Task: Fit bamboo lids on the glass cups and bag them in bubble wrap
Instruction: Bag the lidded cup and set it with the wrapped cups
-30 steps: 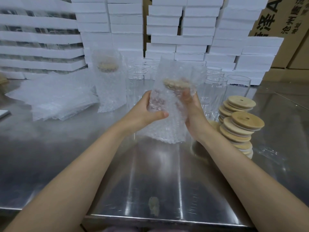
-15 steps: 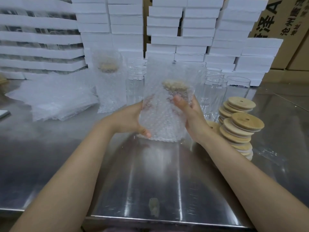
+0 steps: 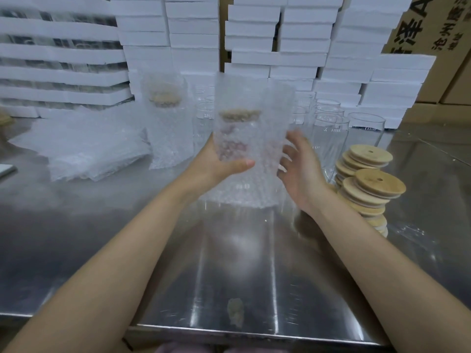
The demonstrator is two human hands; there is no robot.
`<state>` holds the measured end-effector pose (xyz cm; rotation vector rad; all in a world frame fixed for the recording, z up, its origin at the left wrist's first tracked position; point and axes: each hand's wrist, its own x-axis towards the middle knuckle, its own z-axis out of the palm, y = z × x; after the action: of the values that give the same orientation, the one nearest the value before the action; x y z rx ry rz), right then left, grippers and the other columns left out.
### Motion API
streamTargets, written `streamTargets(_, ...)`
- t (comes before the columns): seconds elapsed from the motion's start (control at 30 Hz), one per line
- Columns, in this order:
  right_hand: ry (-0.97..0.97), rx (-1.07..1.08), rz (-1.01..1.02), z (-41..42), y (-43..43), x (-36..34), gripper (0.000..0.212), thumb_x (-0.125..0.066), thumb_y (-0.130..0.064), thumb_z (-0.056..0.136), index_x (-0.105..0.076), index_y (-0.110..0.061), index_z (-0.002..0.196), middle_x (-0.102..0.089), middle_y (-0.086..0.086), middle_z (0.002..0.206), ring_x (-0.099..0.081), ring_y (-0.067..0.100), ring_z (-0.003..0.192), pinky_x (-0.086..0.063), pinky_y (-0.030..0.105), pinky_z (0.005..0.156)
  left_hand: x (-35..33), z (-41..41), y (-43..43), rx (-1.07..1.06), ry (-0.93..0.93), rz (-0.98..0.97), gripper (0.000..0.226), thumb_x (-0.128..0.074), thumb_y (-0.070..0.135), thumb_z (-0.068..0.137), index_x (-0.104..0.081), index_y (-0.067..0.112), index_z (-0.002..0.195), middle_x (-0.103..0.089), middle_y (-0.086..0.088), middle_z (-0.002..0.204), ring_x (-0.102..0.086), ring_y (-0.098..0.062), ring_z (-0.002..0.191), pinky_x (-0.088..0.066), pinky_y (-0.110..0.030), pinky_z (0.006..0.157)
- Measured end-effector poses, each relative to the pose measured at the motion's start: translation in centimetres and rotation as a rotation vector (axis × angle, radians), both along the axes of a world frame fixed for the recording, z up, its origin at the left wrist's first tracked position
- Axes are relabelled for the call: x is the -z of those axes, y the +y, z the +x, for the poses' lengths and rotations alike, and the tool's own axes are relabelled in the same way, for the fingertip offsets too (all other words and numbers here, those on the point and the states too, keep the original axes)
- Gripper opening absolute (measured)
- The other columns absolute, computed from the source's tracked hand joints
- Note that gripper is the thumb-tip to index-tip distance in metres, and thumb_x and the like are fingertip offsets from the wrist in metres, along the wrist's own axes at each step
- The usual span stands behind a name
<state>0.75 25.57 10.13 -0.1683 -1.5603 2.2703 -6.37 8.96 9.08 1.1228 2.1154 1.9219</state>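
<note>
Left hand (image 3: 224, 166) grips the bagged cup (image 3: 249, 138) — right hand (image 3: 300, 174) spread just beside it

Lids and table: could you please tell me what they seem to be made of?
Lids: probably bamboo, matt pale tan with faint grain. Table: apparently stainless steel, brushed grey, showing streaky reflections.

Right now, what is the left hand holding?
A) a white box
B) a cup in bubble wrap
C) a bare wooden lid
B: the left hand grips the bubble-wrapped cup, thumb across its front, and the bamboo lid shows through the wrap.
</note>
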Motion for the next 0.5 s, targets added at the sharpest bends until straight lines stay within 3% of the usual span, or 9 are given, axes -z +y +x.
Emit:
streamTargets(0.07,-0.262,-0.023,0.19,-0.1,0.1,0.8,0.026,-0.045,-0.034,0.1,-0.058,-0.017,0.114,-0.061,0.005,0.103,-0.059,0.019,0.085,-0.047,0.028,0.072,-0.4,0.1,-0.2,-0.016,0.027,0.074,0.061,-0.08,0.033,0.064,-0.052,0.031,0.119,-0.071,0.014,0.104,-0.066,0.0,0.1,-0.05,-0.015,0.083)
streamTargets(0.13,-0.413,-0.157,0.22,0.1,-0.7,1.6,0.024,-0.043,-0.034,0.1,-0.061,-0.018,0.098,-0.062,0.002,0.081,-0.056,0.015,0.062,-0.046,0.023,0.054,-0.9,0.5,-0.5,-0.006,0.065,0.106,0.048,-0.076,0.03,0.069,-0.057,0.043,0.111,-0.071,0.022,0.102,-0.065,0.003,0.099,-0.049,-0.01,0.079)
streamTargets(0.23,-0.426,-0.157,0.237,0.2,-1.5,2.2,0.031,-0.041,-0.017,0.099,-0.057,-0.018,0.072,-0.041,-0.003,0.052,-0.034,0.008,0.037,-0.025,0.015,0.036,-1.2,0.7,-0.7,-0.009,0.052,0.107,0.061,-0.077,0.033,0.065,-0.047,0.039,0.117,-0.07,0.019,0.105,-0.064,0.0,0.104,-0.049,-0.013,0.082)
streamTargets(0.3,-0.348,-0.082,0.328,0.2,-1.5,2.3,0.038,-0.044,-0.008,0.098,-0.052,-0.018,0.063,-0.035,-0.003,0.051,-0.028,0.007,0.036,-0.018,0.016,0.036,-1.2,0.8,-0.7,0.008,0.042,0.082,0.072,-0.078,0.035,0.063,-0.042,0.034,0.125,-0.067,0.012,0.113,-0.063,-0.003,0.108,-0.048,-0.015,0.085)
streamTargets(0.43,-0.207,0.194,1.067,0.5,-1.3,2.8,0.043,-0.053,-0.014,0.097,-0.04,-0.023,0.057,-0.047,-0.005,0.061,-0.042,0.013,0.059,-0.026,0.027,0.051,-1.0,1.0,-0.6,0.021,0.082,-0.015,0.086,-0.081,0.04,0.061,-0.045,0.013,0.134,-0.064,0.005,0.118,-0.063,-0.006,0.109,-0.049,-0.017,0.086)
streamTargets(0.5,-0.213,0.286,1.244,0.5,-1.4,3.2,0.038,-0.05,-0.015,0.098,-0.042,-0.021,0.061,-0.056,0.005,0.071,-0.048,0.022,0.069,-0.029,0.032,0.059,-0.9,1.0,-0.5,0.029,0.094,-0.059,0.088,-0.082,0.042,0.059,-0.046,0.012,0.134,-0.063,-0.001,0.122,-0.063,-0.009,0.111,-0.051,-0.023,0.091)
